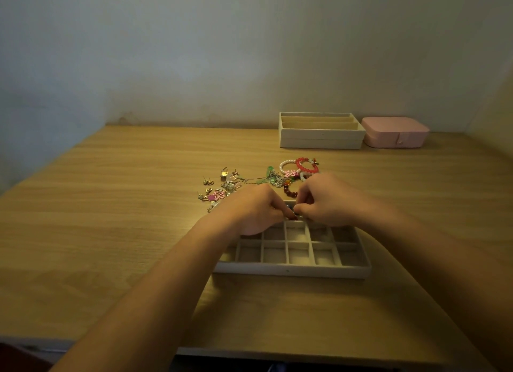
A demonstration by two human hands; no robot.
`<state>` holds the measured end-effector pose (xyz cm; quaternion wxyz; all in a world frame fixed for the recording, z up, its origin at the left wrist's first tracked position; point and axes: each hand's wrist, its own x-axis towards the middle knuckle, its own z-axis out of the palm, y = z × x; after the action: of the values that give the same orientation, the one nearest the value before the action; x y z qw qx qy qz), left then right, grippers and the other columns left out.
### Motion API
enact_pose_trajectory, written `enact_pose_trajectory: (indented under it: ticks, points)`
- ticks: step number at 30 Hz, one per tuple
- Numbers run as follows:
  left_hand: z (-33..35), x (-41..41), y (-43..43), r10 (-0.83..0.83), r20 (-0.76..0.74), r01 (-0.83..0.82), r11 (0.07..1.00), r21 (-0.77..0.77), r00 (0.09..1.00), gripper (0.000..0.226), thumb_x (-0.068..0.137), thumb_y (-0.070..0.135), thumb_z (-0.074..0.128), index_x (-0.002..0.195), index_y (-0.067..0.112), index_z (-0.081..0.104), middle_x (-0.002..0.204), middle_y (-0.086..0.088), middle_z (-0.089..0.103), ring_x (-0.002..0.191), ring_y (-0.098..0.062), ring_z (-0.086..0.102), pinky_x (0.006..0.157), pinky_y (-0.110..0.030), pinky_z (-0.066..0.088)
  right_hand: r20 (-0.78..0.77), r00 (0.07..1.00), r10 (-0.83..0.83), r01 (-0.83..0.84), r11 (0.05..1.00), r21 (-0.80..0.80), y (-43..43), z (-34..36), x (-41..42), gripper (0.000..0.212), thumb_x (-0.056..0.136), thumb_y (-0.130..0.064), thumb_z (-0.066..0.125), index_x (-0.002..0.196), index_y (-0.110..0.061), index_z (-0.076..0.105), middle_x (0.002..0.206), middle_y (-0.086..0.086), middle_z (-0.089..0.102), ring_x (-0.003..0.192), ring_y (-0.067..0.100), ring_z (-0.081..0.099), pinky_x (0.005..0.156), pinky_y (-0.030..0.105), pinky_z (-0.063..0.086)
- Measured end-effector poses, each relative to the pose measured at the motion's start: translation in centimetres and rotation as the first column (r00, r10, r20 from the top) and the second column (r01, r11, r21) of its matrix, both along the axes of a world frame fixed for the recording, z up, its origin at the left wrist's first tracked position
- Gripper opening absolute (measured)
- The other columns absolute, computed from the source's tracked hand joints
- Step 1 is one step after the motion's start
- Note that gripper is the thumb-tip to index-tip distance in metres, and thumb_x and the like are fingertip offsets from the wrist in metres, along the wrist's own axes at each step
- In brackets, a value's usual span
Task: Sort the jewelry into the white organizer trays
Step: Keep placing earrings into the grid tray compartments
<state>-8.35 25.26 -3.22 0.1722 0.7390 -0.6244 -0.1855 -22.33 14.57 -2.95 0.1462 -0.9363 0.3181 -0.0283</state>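
A white organizer tray [291,270] with a grid of small square compartments lies near me on the wooden table; the compartments I can see are empty. My left hand [255,209] and my right hand [326,200] meet over its far edge, fingers curled, pinching something small and dark between them that I cannot make out. Just behind the hands lies a loose pile of jewelry [222,187]: earrings and pink flower pieces on the left, a chain, and pearl, red and dark bead bracelets [301,167] on the right.
A taller white organizer [322,141] with long slots stands at the back right against the wall. A pink closed jewelry box [397,134] sits right of it. Bare wooden tabletop [111,205] spreads to the left.
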Motion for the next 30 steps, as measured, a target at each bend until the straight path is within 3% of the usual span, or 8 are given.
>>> enact_pose_trajectory:
  ticks: [7, 14, 19, 25, 28, 30]
  points:
    - [-0.1, 0.0, -0.1, -0.026, 0.024, 0.027, 0.999, -0.030, 0.999, 0.024, 0.097, 0.026, 0.059, 0.106, 0.037, 0.077, 0.057, 0.019, 0.054, 0.052, -0.005, 0.043, 0.049, -0.022, 0.032, 0.078, 0.996, -0.047, 0.043, 0.998, 0.051, -0.6, 0.0, -0.2, 0.008, 0.094, -0.019, 0.070, 0.095, -0.017, 0.077, 0.085, -0.008, 0.067, 0.080, 0.005, 0.062, 0.063, 0.015, 0.049]
    - [0.0, 0.0, -0.3, -0.042, 0.020, 0.042, 0.999, -0.027, 0.999, 0.023, 0.098, 0.025, 0.058, 0.105, 0.035, 0.078, 0.063, 0.022, 0.053, 0.055, -0.003, 0.045, 0.049, -0.019, 0.031, 0.112, 0.993, -0.037, 0.025, 0.994, 0.106, -0.9, -0.2, -0.5, 0.007, 0.093, -0.020, 0.072, 0.086, -0.023, 0.072, 0.087, -0.010, 0.065, 0.083, 0.004, 0.061, 0.061, 0.014, 0.044]
    - [-0.1, 0.4, -0.3, 0.007, -0.066, -0.014, 0.994, -0.109, 0.998, 0.024, 0.097, 0.021, 0.057, 0.100, 0.032, 0.079, 0.090, 0.013, 0.068, 0.071, -0.005, 0.057, 0.059, -0.022, 0.045, 0.174, 0.984, -0.042, 0.019, 0.991, 0.132, -1.2, 0.0, -0.6, 0.015, 0.093, -0.014, 0.064, 0.089, -0.023, 0.076, 0.083, -0.014, 0.063, 0.080, 0.003, 0.059, 0.062, 0.015, 0.043]
    - [-0.5, 0.1, -0.2, -0.012, 0.011, 0.013, 0.996, -0.093, 1.000, 0.020, 0.096, 0.027, 0.061, 0.103, 0.035, 0.078, 0.071, 0.027, 0.049, 0.060, 0.000, 0.044, 0.052, -0.016, 0.032, 0.137, 0.990, 0.012, -0.030, 0.991, 0.129, -1.0, -0.4, -0.8, 0.020, 0.096, -0.015, 0.061, 0.098, -0.024, 0.079, 0.080, -0.026, 0.053, 0.074, -0.003, 0.051, 0.062, 0.014, 0.039]
    - [-0.4, 0.3, -0.2, 0.029, -0.046, -0.035, 0.991, -0.132, 0.999, 0.021, 0.095, 0.024, 0.059, 0.097, 0.034, 0.078, 0.085, 0.013, 0.067, 0.068, -0.005, 0.056, 0.059, -0.024, 0.046, 0.215, 0.976, -0.021, -0.009, 0.990, 0.137, -1.0, -0.2, -1.0, 0.021, 0.097, -0.013, 0.060, 0.092, -0.025, 0.077, 0.083, -0.021, 0.058, 0.077, 0.000, 0.055, 0.064, 0.016, 0.041]
    - [-0.2, 0.8, -0.2, 0.077, -0.081, -0.091, 0.979, -0.182, 0.994, 0.022, 0.094, 0.024, 0.059, 0.091, 0.033, 0.078, 0.098, 0.008, 0.073, 0.082, -0.007, 0.063, 0.072, -0.029, 0.055, 0.279, 0.959, -0.048, 0.009, 0.990, 0.140, -1.1, -0.1, -1.0, 0.022, 0.097, -0.013, 0.059, 0.087, -0.028, 0.073, 0.089, -0.014, 0.063, 0.084, 0.003, 0.058, 0.066, 0.016, 0.043]
